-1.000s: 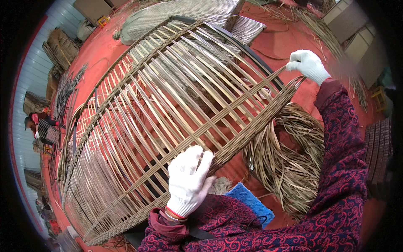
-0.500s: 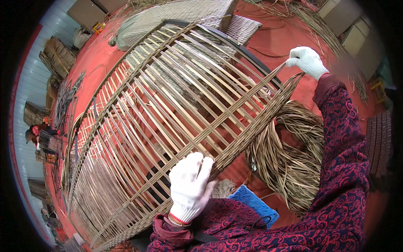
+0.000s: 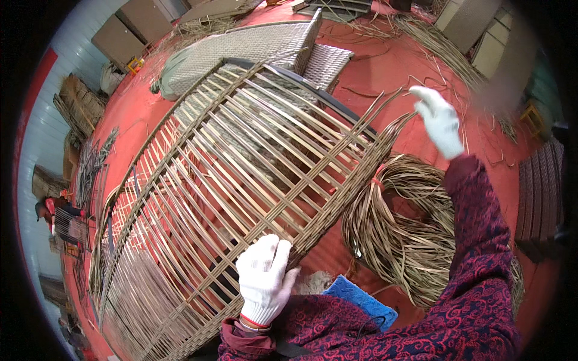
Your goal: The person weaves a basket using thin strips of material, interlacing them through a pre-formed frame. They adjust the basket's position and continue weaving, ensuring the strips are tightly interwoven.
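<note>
While left hand (image 3: 265, 274) lies on near edge of frame (image 3: 299, 186), fingers close together, right hand (image 3: 438, 122) hangs just beside strand ends (image 3: 397, 123), fingers bent, blurred; whether either grips, cannot tell; frame spans centre; coil (image 3: 415, 259) at right.

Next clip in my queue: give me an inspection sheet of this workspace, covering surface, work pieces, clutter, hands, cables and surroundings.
Surface: red floor, partly littered with strands.
Work pieces: large woven frame with open slats; loose strand ends at its right end; coil of strands beside it.
Clutter: blue pad near the body; scattered strands at upper right.
Hands: both white-gloved; left hand on the frame's near edge; right hand near the strand ends, slightly blurred, no strand clearly in its grip.
Cables: nothing seen that is clearly a cable.
Surroundings: grey woven panel beyond the frame; another person at far left; dark ribbed stack at right.
</note>
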`<control>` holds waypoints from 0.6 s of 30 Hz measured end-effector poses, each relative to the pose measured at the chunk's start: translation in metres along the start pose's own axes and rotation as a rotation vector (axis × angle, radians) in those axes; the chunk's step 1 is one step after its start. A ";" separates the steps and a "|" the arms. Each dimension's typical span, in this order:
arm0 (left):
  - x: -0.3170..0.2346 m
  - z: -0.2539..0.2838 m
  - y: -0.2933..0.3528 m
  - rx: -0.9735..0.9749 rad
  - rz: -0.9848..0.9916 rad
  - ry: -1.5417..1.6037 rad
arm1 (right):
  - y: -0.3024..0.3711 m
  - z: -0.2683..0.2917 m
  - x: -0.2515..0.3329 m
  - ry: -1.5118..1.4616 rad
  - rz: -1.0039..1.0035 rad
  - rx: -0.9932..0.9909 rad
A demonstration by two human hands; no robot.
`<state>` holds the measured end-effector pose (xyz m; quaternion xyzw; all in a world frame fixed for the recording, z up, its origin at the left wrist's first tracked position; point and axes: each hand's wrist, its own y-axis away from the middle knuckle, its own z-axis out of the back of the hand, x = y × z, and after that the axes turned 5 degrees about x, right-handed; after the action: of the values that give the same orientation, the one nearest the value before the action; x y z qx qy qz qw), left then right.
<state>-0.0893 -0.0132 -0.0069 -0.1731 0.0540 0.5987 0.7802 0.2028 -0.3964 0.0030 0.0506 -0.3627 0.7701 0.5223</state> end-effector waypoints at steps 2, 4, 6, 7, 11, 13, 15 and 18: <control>0.002 0.000 0.002 -0.020 -0.013 0.001 | 0.035 -0.007 0.029 0.178 0.153 -0.093; 0.005 0.001 0.007 -0.043 -0.030 0.014 | 0.073 -0.014 0.061 0.330 0.274 -0.160; 0.010 0.004 0.016 -0.010 -0.024 0.031 | 0.103 -0.022 0.091 0.401 0.322 -0.144; 0.013 0.007 0.022 0.004 -0.016 0.044 | 0.115 -0.028 0.106 0.417 0.322 -0.095; 0.035 0.027 0.067 0.061 0.015 -0.017 | 0.163 -0.065 0.184 0.048 0.461 0.108; 0.046 0.040 0.101 0.064 0.032 -0.065 | 0.182 -0.088 0.231 -0.154 0.567 0.141; 0.058 0.057 0.139 0.045 0.108 -0.062 | 0.195 -0.103 0.275 -0.244 0.619 0.436; 0.042 0.075 0.182 0.014 0.261 -0.149 | 0.199 -0.099 0.318 -0.308 0.735 0.515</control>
<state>-0.2605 0.0915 0.0134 -0.1144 0.0221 0.7057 0.6988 -0.0773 -0.1292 -0.0248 0.1601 -0.2271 0.9524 0.1257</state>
